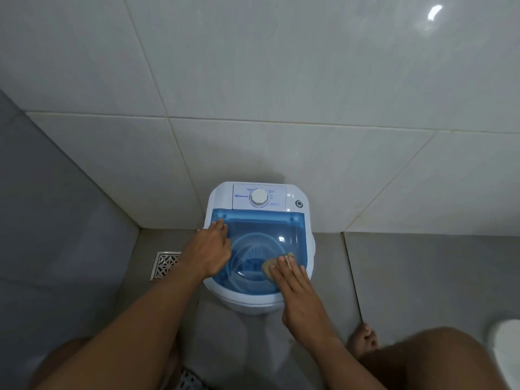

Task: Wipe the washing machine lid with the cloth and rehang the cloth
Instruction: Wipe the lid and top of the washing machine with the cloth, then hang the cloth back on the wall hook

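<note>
head view: wiping of the blue lid point(267, 229) on a small washing machine point(253, 302) is under way.
right hand point(298, 294) presses a tan cloth point(268, 270) flat under straight fingers on the lid's near right part. left hand point(209, 249) rests on its left edge, fingers relaxed, gripping nothing. rehanging is not yet done.

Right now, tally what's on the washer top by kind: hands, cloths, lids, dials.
Hands: 2, left hand and right hand
Cloth: 1, tan cloth
Lid: 1, blue lid
Dial: 1, white dial
Total: 5
</note>
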Demonstrator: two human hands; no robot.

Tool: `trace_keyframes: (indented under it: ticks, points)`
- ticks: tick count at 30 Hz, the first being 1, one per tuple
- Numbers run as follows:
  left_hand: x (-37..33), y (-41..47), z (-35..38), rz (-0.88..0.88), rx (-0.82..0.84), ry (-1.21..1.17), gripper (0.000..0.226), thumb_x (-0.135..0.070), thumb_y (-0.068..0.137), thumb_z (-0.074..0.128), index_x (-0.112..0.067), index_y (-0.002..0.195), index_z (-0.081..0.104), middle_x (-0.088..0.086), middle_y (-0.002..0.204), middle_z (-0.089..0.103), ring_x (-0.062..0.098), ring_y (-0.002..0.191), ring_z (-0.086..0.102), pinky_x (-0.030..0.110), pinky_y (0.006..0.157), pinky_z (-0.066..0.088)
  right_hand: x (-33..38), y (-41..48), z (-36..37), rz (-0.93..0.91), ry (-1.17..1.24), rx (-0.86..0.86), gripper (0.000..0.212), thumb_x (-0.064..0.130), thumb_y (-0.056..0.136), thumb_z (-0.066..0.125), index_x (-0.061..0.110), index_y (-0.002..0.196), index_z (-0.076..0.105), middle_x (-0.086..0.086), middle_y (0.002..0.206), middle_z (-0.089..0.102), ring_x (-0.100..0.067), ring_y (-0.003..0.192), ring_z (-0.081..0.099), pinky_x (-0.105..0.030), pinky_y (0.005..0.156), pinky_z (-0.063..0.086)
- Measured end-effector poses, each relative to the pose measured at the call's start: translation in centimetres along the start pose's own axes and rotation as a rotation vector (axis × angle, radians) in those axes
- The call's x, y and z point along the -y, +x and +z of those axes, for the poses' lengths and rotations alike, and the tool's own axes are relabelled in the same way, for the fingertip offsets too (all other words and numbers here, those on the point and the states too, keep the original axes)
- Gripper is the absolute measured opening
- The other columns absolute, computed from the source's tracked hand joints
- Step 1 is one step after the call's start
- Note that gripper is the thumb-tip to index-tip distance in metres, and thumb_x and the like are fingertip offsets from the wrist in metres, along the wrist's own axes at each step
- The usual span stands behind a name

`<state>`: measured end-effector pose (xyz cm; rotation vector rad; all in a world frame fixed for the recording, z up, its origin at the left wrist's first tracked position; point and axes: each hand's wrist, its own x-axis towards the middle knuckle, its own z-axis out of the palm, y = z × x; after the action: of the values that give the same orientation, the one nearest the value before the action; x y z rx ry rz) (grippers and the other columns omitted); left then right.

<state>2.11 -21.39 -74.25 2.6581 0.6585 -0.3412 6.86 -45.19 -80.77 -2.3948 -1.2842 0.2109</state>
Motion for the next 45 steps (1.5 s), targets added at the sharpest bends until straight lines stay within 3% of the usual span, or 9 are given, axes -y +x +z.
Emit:
trace_keyframes:
  ticks: [5, 9, 13, 16, 18, 22, 28, 38, 45]
  points:
    - [-0.3, -0.4, 0.1, 0.022, -0.063, -0.046, 0.039, -0.021, 0.092, 0.039, -0.008, 0.128, 0.046, 0.013, 0.146, 0.040, 0.030, 0.120, 0.050, 0.042, 0.099, 0.043, 1.0, 0.5, -0.1, 0.157, 0.215, -0.167, 0.091, -0.020, 0.070, 0.052, 0.025, 0.147, 0.034, 0.001, 0.155, 0.032, -0.009, 0.145, 0.020, -0.028, 0.118, 0.021]
    - [-1.8, -1.1, 0.1, 0.047, -0.158, -0.248, 0.047, -0.032, 0.090, 0.049, -0.016, 0.134, 0.051, 0.004, 0.142, 0.050, 0.020, 0.131, 0.045, 0.039, 0.109, 0.038, 3.3, 2.9, -3.1, 0.440, 0.632, -0.332, 0.051, -0.010, 0.088, 0.049, 0.022, 0.124, 0.063, 0.002, 0.130, 0.058, -0.006, 0.121, 0.052, -0.031, 0.106, 0.042]
    - [-4.7, -2.1, -1.1, -0.038, -0.041, -0.707, 0.035, -0.039, 0.088, 0.060, -0.026, 0.120, 0.065, -0.010, 0.118, 0.068, 0.005, 0.110, 0.060, 0.026, 0.098, 0.044, 5.7, 4.8, -7.1, 0.674, 1.320, -0.225, 0.035, 0.000, 0.095, 0.048, 0.022, 0.109, 0.071, -0.004, 0.107, 0.074, -0.022, 0.102, 0.069, -0.038, 0.086, 0.056]
    - [-5.8, -2.6, -2.7, -0.093, 0.022, -0.985, 0.017, -0.038, 0.087, 0.064, -0.024, 0.092, 0.073, -0.005, 0.093, 0.074, 0.013, 0.093, 0.067, 0.039, 0.086, 0.056, 6.3, 5.4, -9.1, 0.699, 1.654, -0.149, 0.036, -0.003, 0.096, 0.041, 0.013, 0.118, 0.066, -0.017, 0.110, 0.071, -0.033, 0.104, 0.067, -0.044, 0.088, 0.054]
    - [-6.3, -3.2, -4.3, -0.136, 0.006, -1.127, 0.014, -0.029, 0.085, 0.069, -0.016, 0.081, 0.070, 0.004, 0.084, 0.072, 0.018, 0.084, 0.069, 0.041, 0.077, 0.060, 6.7, 5.5, -10.4, 0.645, 1.639, -0.125, 0.028, 0.004, 0.095, 0.049, 0.010, 0.118, 0.065, -0.019, 0.112, 0.070, -0.033, 0.104, 0.067, -0.043, 0.090, 0.052]
    - [-7.6, -4.6, -7.8, -0.094, -0.014, -1.255, 0.028, -0.020, 0.082, 0.073, 0.003, 0.093, 0.063, 0.013, 0.081, 0.069, 0.020, 0.071, 0.070, 0.033, 0.061, 0.058, 7.5, 5.7, -13.4, 0.557, 1.358, -0.138, 0.023, 0.006, 0.087, 0.067, 0.015, 0.108, 0.067, -0.015, 0.104, 0.073, -0.031, 0.096, 0.071, -0.049, 0.087, 0.056]
    - [-9.7, -7.0, -13.5, 0.039, -0.118, -1.183, 0.014, -0.015, 0.083, 0.072, -0.004, 0.089, 0.064, 0.009, 0.072, 0.063, 0.011, 0.056, 0.060, 0.020, 0.049, 0.050, 9.3, 5.6, -19.0, 0.417, 1.414, -0.205, 0.019, 0.001, 0.087, 0.063, 0.002, 0.105, 0.066, -0.023, 0.101, 0.072, -0.036, 0.094, 0.069, -0.048, 0.087, 0.055]
    - [-12.6, -12.1, -22.1, 0.136, -0.215, -1.166, 0.038, -0.023, 0.080, 0.076, -0.001, 0.103, 0.055, 0.018, 0.087, 0.066, 0.022, 0.072, 0.070, 0.033, 0.063, 0.059, 14.0, 5.5, -27.5, 0.191, 1.445, -0.342, 0.012, 0.000, 0.090, 0.060, 0.002, 0.101, 0.064, -0.019, 0.099, 0.072, -0.033, 0.096, 0.069, -0.050, 0.086, 0.055]
    - [-14.9, -14.4, -26.2, 0.259, -0.561, -0.798, 0.010, -0.020, 0.071, 0.081, -0.019, 0.072, 0.072, 0.000, 0.070, 0.072, 0.010, 0.062, 0.068, 0.024, 0.054, 0.055, 16.6, 4.7, -31.0, 0.035, 1.504, -0.266, 0.032, 0.008, 0.072, 0.072, -0.002, 0.098, 0.057, -0.027, 0.099, 0.065, -0.034, 0.090, 0.064, -0.054, 0.085, 0.050]
